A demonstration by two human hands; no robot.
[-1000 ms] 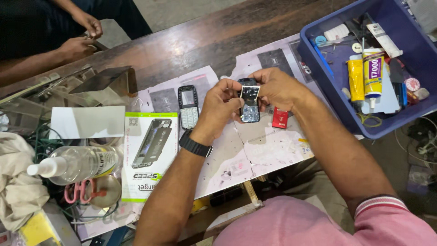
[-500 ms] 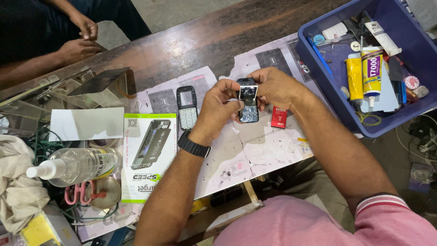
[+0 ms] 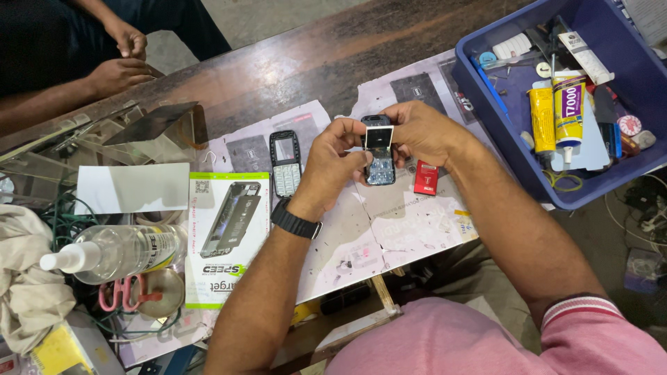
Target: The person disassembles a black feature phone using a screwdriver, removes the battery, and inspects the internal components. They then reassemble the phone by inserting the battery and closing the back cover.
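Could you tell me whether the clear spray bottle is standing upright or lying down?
Lying down: the spray bottle rests on its side, nozzle pointing left.

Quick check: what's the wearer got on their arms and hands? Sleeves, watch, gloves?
Both hands are bare, no gloves. The left hand has a black wristwatch with a dark band on its wrist; that forearm is uncovered. The right hand shows no watch or band on its wrist. The right arm ends in a short pink sleeve with a white-and-red striped cuff. No rings can be made out.

Single head-worn view, looking steeply down, close over workbench (image 3: pixel 278 76)
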